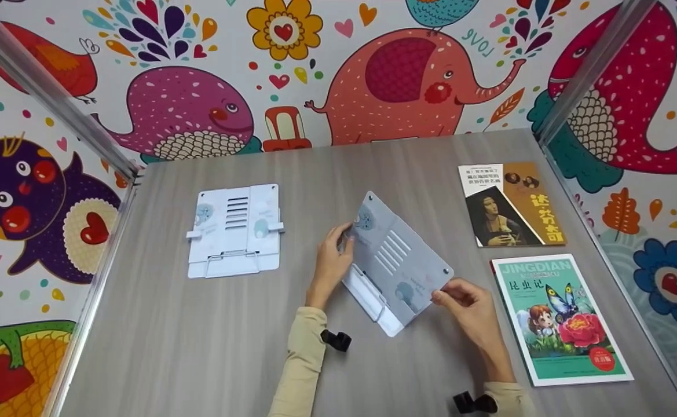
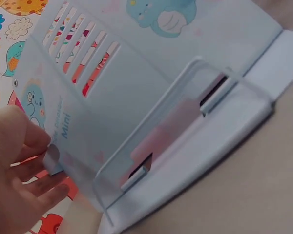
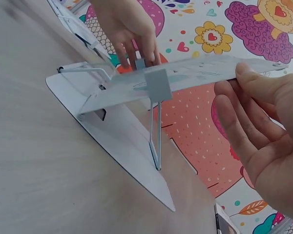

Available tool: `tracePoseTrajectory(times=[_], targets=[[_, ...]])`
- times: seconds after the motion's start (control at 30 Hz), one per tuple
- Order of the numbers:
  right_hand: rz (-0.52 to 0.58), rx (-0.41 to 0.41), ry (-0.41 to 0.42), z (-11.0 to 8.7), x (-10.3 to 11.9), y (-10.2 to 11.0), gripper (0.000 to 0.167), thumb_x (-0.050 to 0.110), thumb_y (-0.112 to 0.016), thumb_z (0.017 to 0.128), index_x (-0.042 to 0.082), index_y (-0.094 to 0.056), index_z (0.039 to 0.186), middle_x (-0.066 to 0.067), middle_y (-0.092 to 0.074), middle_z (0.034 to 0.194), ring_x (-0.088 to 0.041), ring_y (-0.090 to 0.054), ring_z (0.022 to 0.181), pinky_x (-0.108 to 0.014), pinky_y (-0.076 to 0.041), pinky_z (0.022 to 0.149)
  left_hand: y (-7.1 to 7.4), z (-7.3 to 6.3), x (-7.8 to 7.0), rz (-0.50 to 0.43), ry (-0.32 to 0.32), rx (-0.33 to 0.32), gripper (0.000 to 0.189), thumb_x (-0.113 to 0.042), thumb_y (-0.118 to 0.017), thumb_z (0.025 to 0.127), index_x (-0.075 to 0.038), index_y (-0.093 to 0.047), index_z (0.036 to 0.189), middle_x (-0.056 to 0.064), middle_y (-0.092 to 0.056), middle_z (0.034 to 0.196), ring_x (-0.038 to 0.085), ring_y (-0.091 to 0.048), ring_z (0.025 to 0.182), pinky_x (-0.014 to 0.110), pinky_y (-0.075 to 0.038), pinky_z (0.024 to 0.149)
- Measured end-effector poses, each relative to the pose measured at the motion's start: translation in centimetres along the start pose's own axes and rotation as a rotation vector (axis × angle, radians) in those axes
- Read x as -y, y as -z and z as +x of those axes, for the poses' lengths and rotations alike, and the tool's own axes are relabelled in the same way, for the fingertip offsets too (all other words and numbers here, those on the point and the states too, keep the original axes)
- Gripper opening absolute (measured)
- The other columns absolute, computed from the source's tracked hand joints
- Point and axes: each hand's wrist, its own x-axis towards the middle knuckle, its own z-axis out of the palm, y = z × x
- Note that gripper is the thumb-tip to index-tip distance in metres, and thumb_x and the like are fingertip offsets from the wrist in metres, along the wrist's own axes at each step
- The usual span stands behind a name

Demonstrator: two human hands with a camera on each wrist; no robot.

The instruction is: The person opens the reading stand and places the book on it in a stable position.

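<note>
A pale blue-grey book stand point(image 1: 367, 231) with slots and dinosaur prints stands on the table, its panel raised at a slant above a white base plate point(image 2: 200, 163). My left hand point(image 1: 332, 260) holds the panel's left edge, fingers around the small side clip point(image 2: 52, 158). At the upper right edge, my right hand point(image 1: 470, 310) pinches the panel, thumb on one face and fingers on the other. The right wrist view shows a wire support leg point(image 3: 159, 134) between panel and base, and a square side clip point(image 3: 157, 85). A wire page holder crosses the panel's lower front.
A second book stand point(image 1: 211, 249) lies folded flat on the table's left. To the right are a brown-and-white book point(image 1: 494, 214) with a portrait and, nearer, a green children's book point(image 1: 538, 347). Cartoon-printed walls point(image 1: 292, 75) and metal posts point(image 1: 581, 75) bound the table.
</note>
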Motion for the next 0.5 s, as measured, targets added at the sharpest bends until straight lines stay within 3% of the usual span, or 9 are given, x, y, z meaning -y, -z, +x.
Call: tracePoseTrajectory(times=[0.33, 0.5], targets=[[-0.006, -0.091, -0.078, 1.0, -1.5, -0.2, 0.007, -0.005, -0.077, 0.085, -0.004, -0.074, 0.091, -0.011, -0.074, 0.082, -0.023, -0.073, 0.072, -0.028, -0.062, 0.069, 1.5, -0.8, 0.5, -0.029, 0.014, -0.038, 0.032, -0.008, -0.054, 0.103, -0.001, -0.061, 0.133, 0.018, -0.063, 0.135, 0.032, -0.059, 0.129, 0.041, -0.047, 0.112], [-0.026, -0.135, -0.091, 1.8, -1.8, -0.2, 0.009, -0.001, -0.077, 0.086, -0.004, -0.075, 0.094, -0.011, -0.075, 0.085, -0.020, -0.072, 0.073, -0.026, -0.062, 0.070, 2.0, -1.1, 0.7, -0.026, 0.032, -0.054, 0.030, -0.009, -0.054, 0.103, -0.001, -0.062, 0.131, 0.016, -0.066, 0.130, 0.030, -0.063, 0.123, 0.039, -0.050, 0.109]])
